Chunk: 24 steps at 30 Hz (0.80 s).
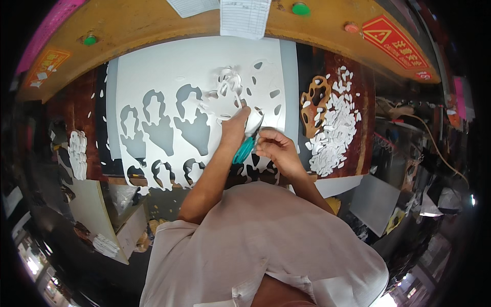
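My left hand (236,125) is closed on a thin white cut-out piece (225,105), with looped parts at its far end, over a large white sheet (153,64). My right hand (280,148) is just right of it, fingers curled and fingertips pinched together. Teal-handled scissors (244,151) stand between my left forearm and my right fingertips, dark blades pointing away from me. The right fingers touch or nearly touch them; whether they grip them I cannot tell. Shaped holes run through the sheet in rows.
A heap of small white scraps (332,135) lies at the right, beside a brown shaped cutting die (312,105). White cut pieces (77,153) are stacked at the far left. A yellow machine beam (189,25) with green buttons spans the back, papers (244,19) hanging from it.
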Tool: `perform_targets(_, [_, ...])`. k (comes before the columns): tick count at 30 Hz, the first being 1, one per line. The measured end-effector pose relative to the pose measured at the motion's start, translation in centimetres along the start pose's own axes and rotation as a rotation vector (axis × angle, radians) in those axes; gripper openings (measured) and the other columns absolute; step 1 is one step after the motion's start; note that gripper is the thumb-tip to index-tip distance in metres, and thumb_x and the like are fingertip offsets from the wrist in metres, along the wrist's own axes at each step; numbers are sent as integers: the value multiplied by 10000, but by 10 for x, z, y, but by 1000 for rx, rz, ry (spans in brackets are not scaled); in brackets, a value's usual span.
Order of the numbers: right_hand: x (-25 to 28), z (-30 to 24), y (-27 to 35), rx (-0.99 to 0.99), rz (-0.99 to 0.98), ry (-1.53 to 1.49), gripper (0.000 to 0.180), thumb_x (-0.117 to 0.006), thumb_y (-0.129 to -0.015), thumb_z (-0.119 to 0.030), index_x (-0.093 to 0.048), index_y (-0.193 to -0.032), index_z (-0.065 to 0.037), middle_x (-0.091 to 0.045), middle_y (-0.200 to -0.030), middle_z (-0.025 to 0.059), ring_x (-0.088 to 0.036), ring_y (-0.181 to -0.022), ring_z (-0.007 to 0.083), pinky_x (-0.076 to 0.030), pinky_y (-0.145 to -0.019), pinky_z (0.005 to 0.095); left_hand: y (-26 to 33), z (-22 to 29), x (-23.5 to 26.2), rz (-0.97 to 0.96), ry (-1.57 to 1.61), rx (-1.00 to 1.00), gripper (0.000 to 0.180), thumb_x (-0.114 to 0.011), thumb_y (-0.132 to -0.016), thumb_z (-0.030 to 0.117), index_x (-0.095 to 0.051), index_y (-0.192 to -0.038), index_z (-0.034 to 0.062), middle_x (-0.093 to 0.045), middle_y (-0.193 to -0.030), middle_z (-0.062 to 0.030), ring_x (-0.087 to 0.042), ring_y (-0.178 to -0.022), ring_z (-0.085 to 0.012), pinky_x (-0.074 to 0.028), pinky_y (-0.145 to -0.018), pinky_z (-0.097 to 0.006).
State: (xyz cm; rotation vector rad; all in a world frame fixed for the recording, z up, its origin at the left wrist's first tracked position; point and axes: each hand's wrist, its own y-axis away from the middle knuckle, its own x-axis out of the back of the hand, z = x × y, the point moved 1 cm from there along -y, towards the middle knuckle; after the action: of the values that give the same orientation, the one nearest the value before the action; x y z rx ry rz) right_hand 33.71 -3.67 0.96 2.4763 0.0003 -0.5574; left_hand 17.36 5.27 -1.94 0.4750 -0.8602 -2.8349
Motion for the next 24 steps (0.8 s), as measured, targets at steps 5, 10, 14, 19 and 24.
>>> perform_targets(5, [-23, 24, 9, 136, 108, 176, 477, -769, -944, -31, -622, -1398, -19, -706, -1139, 72, -673, -1031, 142, -561, -911, 296, 5, -8, -14, 96, 153, -132, 198, -724, -930, 45, -688, -1125, 37, -665, -1060, -41, -618, -927, -158, -513, -773, -314])
perform_targets(10, [-23, 44, 15, 171, 107, 438, 745, -830, -895, -118, -452, -1535, -56, -736, -1134, 113, -704, -1015, 178, -575, -883, 330, 7, -9, -13, 151, 25, -136, 243, -688, -947, 130, -701, -1143, -14, -706, -1128, -89, -637, -1021, -219, -493, -922, -353])
perform_targets(14, [-31, 50, 15, 139, 129, 400, 850, -834, -886, -135, -352, -1584, -76, -746, -1098, 132, -725, -989, 196, -590, -859, 359, 4, -17, -6, 101, -100, -260, 233, -673, -958, 141, -716, -1125, -15, -716, -1161, -109, -644, -1055, -230, -485, -957, -359])
perform_targets(19, [-34, 23, 45, 101, 64, 256, 773, -822, -876, -87, -417, -1534, -50, -726, -1085, 95, -716, -956, 192, -579, -819, 338, -11, -27, 5, -33, 72, -122, 319, -690, -973, 155, -716, -1240, -16, -711, -1183, -99, -658, -1031, -225, -498, -944, -355])
perform_targets(24, [-8, -21, 47, -194, -200, -232, 630, -766, -908, -214, -520, -1466, -53, -663, -1068, 54, -619, -868, 154, -479, -708, 257, -17, -25, 8, -45, 382, 198, 298, -731, -964, 87, -700, -1256, 35, -708, -1173, -69, -698, -1029, -185, -584, -860, -352])
